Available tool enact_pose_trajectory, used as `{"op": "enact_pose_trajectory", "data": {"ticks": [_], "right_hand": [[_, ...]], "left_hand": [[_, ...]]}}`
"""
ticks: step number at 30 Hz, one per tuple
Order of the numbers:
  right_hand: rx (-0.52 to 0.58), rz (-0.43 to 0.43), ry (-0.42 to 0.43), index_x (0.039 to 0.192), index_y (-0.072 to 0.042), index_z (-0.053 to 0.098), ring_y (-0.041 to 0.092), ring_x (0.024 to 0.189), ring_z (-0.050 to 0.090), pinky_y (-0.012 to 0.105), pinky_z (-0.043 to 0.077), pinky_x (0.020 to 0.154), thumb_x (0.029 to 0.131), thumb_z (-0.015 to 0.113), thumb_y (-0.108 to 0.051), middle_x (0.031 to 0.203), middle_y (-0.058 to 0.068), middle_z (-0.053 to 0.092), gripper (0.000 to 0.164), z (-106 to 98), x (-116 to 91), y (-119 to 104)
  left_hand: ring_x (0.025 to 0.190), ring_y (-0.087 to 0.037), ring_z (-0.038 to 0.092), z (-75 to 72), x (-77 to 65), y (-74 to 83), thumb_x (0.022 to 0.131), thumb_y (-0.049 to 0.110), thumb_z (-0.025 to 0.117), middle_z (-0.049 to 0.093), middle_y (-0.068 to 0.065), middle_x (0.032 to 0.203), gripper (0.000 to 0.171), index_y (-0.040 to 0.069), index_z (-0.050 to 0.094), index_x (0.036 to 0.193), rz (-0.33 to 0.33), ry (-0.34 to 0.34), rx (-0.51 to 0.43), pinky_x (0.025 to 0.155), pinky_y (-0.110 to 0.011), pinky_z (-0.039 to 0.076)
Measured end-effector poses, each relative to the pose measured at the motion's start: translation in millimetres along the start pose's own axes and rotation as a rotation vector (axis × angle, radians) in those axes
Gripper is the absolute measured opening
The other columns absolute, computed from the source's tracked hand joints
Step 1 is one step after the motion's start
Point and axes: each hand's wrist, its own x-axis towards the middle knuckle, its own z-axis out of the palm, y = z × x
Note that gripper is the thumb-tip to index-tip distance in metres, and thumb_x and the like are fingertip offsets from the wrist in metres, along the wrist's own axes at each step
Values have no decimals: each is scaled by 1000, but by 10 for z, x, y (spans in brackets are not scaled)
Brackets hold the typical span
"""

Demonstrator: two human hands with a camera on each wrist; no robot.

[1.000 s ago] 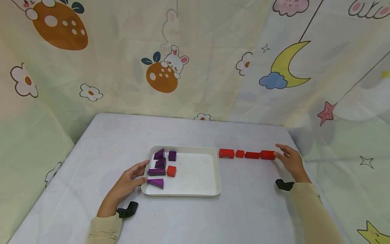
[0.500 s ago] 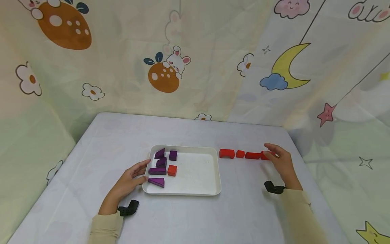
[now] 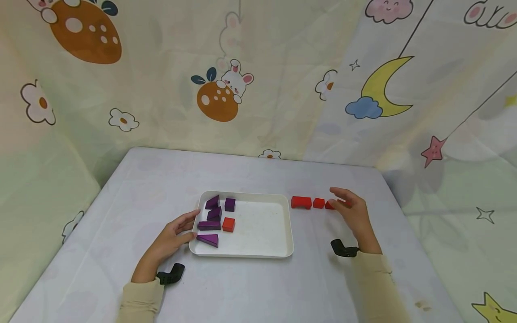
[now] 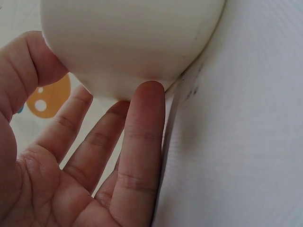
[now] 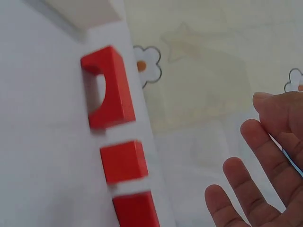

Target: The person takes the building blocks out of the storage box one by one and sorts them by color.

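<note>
Shifted leftward along the row of red blocks (image 3: 318, 203) since the earlier frame: right hand (image 3: 354, 217), fingers held parted. Left hand (image 3: 171, 237): fingers spread, laid against the end wall of a smooth, round-cornered white tray (image 3: 258, 229). Contained in it: purple wedges (image 3: 208, 240), purple bar (image 3: 209, 225), purple cube (image 3: 230, 205), glossy red cube (image 3: 228, 224). Arched red block (image 5: 118, 90): set just outside, on pale cloth (image 3: 258, 287).

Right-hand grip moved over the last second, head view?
Yes. The right-hand grip has moved left, closer to the white tray, which hasn't visibly shifted.
</note>
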Motion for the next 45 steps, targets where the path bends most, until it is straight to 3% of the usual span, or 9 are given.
{"op": "enact_pose_trajectory", "data": {"ticks": [7,14,17,25,34,45], "right_hand": [[78,-9,-46,144,2,65,39,139,55,10,47,96,105,71,-7,148,22,64,40,315,-96,-162],[103,-20,-56,140,1,69,37,136,61,39,51,108,102,74,-5,143,20,68,38,701,-202,-259],[134,-33,-67,138,2,70,39,134,63,44,50,109,101,74,-3,140,20,70,37,833,-239,-283],[224,-86,-99,133,6,71,44,129,65,43,51,108,97,77,2,136,24,70,37,1103,-298,-375],[316,-90,-179,130,7,71,43,124,67,23,55,98,95,77,6,132,24,71,35,1398,-327,-464],[337,-72,-256,129,7,72,40,122,68,29,57,100,92,80,7,130,21,72,38,1728,-358,-608]], "left_hand": [[140,-47,56,-5,-13,-15,97,-1,69,50,-30,160,71,-1,44,163,27,-7,-31,95,-18,50],[140,-46,56,-9,-19,-13,97,1,70,51,-29,159,71,0,44,163,23,-14,-28,95,-18,50],[141,-46,56,-11,-17,-8,97,1,70,51,-29,160,71,0,44,163,19,-13,-20,95,-18,50],[142,-46,55,-10,0,-8,97,3,71,51,-28,160,71,2,45,164,3,-5,-3,99,-22,49],[143,-45,55,-14,24,-6,97,3,70,50,-26,161,72,4,45,164,-16,-1,18,106,-35,51],[142,-45,56,-10,6,18,98,3,71,50,-28,161,72,2,43,164,3,-13,1,108,-45,52]]}}
